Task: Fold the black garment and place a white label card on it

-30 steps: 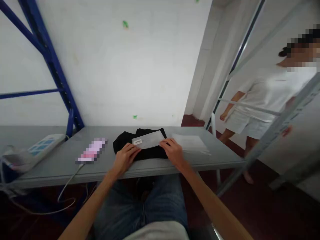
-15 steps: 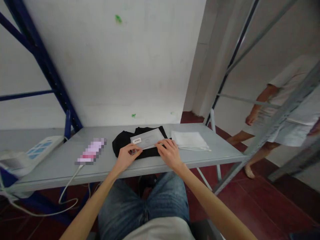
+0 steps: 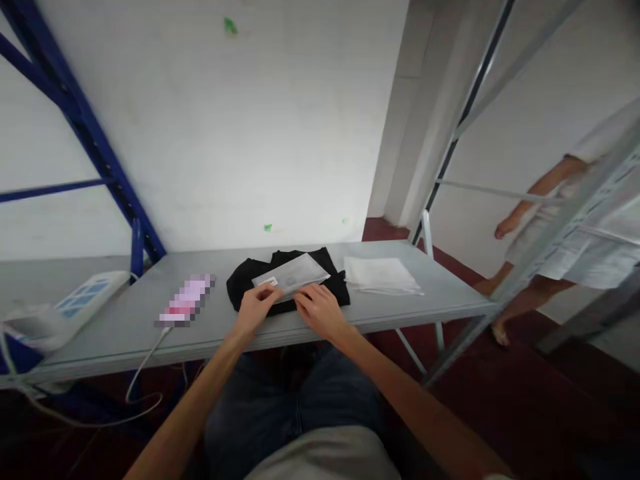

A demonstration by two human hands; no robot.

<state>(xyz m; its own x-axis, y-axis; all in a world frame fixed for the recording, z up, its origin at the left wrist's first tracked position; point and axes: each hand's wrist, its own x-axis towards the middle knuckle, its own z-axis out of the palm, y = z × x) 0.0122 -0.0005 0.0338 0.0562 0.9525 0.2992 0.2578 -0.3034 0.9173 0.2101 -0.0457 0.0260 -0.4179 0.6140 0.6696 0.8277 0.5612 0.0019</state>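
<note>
On the bench point(image 3: 115, 333), a phone point(image 3: 186, 300) with a white cable point(image 3: 147, 360) and a power strip point(image 3: 90, 293) are placed to the left. A stack of white sheets point(image 3: 383, 275) is laid to the right, near the black cloth point(image 3: 245, 272). Behind the rack bars at right, a person point(image 3: 550, 190) is partly seen. Nothing is put between the hands and the clear packet point(image 3: 297, 270), which is rested on the cloth. Its near left corner is pinched by the left hand point(image 3: 255, 308), fingers together. The right hand point(image 3: 323, 312) is bent over the near edge; its grip cannot be told. Compared with before, the right hand has been brought closer to the left.
</note>
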